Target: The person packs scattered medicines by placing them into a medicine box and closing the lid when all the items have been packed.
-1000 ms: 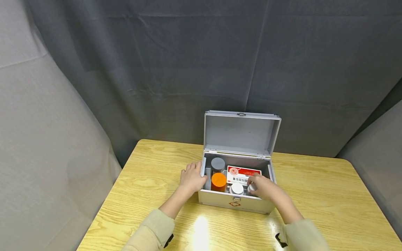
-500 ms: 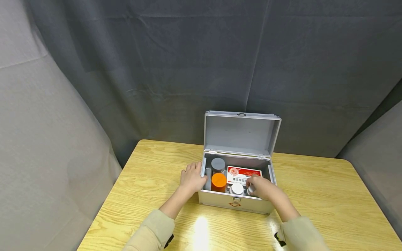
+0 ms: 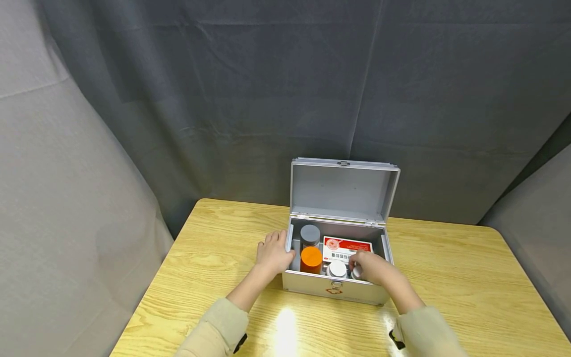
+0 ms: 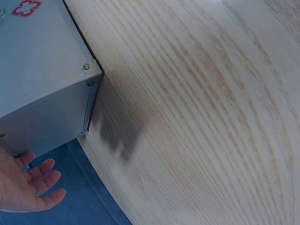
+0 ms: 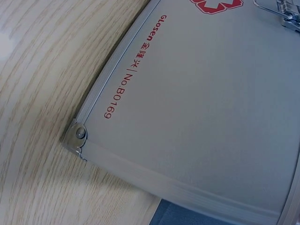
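Observation:
A silver first-aid box [image 3: 312, 287] stands on the table with its lid [image 3: 341, 192] raised. My left hand [image 3: 273, 253] holds the box's left rim, thumb over the inner side; in the left wrist view its fingers [image 4: 44, 180] stretch beside the side wall. My right hand [image 3: 372, 267] reaches into the front right corner and pinches a white-capped bottle [image 3: 357, 272], largely covered by the fingers. Beside it stand another white-capped bottle [image 3: 336, 269], an orange-capped jar [image 3: 311, 257] and a grey-capped jar [image 3: 310, 235]. Behind these lies a red-and-white medicine carton [image 3: 341, 248].
The wooden table [image 3: 450, 277] reaches out on both sides of the box. Dark grey curtain [image 3: 250, 99] hangs behind the table's far edge. A metal latch [image 3: 336, 284] sits on the box's front, above a red cross emblem [image 3: 333, 291].
My right hand has shifted slightly left and settled lower over the white-capped bottle in the corner. My left hand keeps its place on the rim.

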### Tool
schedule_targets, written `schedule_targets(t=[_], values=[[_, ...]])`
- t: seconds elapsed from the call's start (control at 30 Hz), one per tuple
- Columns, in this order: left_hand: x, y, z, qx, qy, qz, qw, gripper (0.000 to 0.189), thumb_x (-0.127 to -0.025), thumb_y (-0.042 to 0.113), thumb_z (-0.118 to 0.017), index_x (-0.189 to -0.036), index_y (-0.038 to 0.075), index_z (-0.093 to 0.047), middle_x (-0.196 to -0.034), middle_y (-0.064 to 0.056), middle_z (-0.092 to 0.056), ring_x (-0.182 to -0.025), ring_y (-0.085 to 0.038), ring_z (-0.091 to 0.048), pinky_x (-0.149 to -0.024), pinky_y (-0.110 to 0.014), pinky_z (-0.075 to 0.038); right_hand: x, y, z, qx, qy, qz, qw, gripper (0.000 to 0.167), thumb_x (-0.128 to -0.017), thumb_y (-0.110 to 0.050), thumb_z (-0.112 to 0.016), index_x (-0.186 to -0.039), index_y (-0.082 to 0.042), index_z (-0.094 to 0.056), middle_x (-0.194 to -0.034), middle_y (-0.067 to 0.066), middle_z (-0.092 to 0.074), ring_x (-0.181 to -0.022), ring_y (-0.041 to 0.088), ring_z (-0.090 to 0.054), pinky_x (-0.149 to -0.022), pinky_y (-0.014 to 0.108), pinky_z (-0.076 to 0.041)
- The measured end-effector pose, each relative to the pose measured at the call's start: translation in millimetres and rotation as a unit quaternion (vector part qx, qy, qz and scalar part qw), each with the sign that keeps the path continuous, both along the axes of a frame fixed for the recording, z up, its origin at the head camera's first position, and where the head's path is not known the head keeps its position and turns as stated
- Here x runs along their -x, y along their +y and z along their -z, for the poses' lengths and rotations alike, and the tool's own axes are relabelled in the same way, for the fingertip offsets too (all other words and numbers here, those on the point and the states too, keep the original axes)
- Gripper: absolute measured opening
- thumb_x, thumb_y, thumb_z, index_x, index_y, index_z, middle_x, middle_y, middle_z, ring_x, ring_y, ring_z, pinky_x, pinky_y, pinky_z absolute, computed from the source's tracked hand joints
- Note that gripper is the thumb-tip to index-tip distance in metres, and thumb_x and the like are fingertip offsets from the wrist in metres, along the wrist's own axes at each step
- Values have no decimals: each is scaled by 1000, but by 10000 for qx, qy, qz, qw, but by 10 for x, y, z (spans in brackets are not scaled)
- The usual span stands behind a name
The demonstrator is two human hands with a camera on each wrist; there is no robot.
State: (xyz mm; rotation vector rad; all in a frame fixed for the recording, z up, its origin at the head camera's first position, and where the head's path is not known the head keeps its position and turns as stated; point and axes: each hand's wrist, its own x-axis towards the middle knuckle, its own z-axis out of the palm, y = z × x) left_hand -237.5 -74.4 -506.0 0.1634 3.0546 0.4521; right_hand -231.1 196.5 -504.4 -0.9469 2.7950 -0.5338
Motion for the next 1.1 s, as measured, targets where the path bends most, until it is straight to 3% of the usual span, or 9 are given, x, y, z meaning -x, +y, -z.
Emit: schedule_targets(t=[0.2,0.3,0.4,0.5,0.53,0.6,0.8,0.97,1.1], values=[[-6,0,-8,-72,23,6,10000,60,-84,38,-53,-135,10,-38,-131,-15,-45,-121,-32,-39,-92,-50,-34,12,20,18,156,-12,-147,9998,24,-64,12,-60,-72,-11,-59,-69,-4,-54,-63,8,-43,-56,25,-37],[-6,1,-7,-72,32,15,10000,60,-83,38,-53,-134,10,-39,-130,-15,-45,-121,-32,-39,-91,-51,-34,75,81,148,433,68,-379,9983,27,-63,12,-59,-72,-13,-59,-68,-6,-52,-62,8,-42,-56,25,-37],[-7,4,-11,-72,15,28,10000,61,-84,38,-53,-135,10,-38,-131,-15,-45,-121,-32,-39,-92,-51,-34,86,108,180,604,150,-544,9966,28,-61,12,-58,-71,-14,-57,-67,-7,-50,-61,7,-41,-54,25,-36],[-8,9,-8,-56,-7,42,10000,61,-84,39,-53,-135,10,-37,-132,-15,-44,-121,-32,-38,-92,-51,-34,62,96,134,518,66,-506,9974,28,-62,13,-58,-70,-14,-57,-67,-6,-50,-61,6,-40,-55,24,-35],[-8,10,-9,-46,-14,48,10000,61,-84,39,-53,-136,10,-37,-132,-15,-44,-121,-32,-38,-92,-51,-34,10,55,29,379,-65,-362,9986,27,-62,14,-58,-69,-12,-56,-66,-5,-50,-61,7,-41,-55,24,-35],[-6,11,-7,-46,-1,50,10000,61,-84,39,-53,-136,9,-37,-132,-15,-45,-121,-32,-39,-92,-51,-34,-11,38,-15,258,-154,-301,9991,26,-63,14,-58,-69,-11,-56,-66,-4,-50,-62,6,-40,-56,23,-34],[-10,11,-16,-53,-12,32,10000,61,-84,39,-53,-135,10,-38,-131,-15,-45,-120,-32,-39,-92,-51,-34,-24,24,-56,184,-299,-213,9992,25,-64,14,-58,-72,-9,-57,-67,-2,-51,-62,8,-41,-57,24,-35],[-10,5,-13,-46,0,34,10000,61,-83,38,-53,-135,10,-38,-131,-15,-45,-120,-32,-40,-91,-51,-34,-34,32,-132,159,-415,4,9990,20,-69,3,-69,-84,-7,-61,-72,1,-53,-65,12,-45,-60,28,-39],[-9,-2,-15,-26,-32,8,10000,62,-84,39,-53,-136,10,-37,-133,-16,-44,-121,-32,-38,-93,-51,-34,-39,80,-241,418,-347,161,9984,32,-71,-10,-75,-98,-1,-60,-81,7,-57,-70,18,-52,-61,30,-42]])
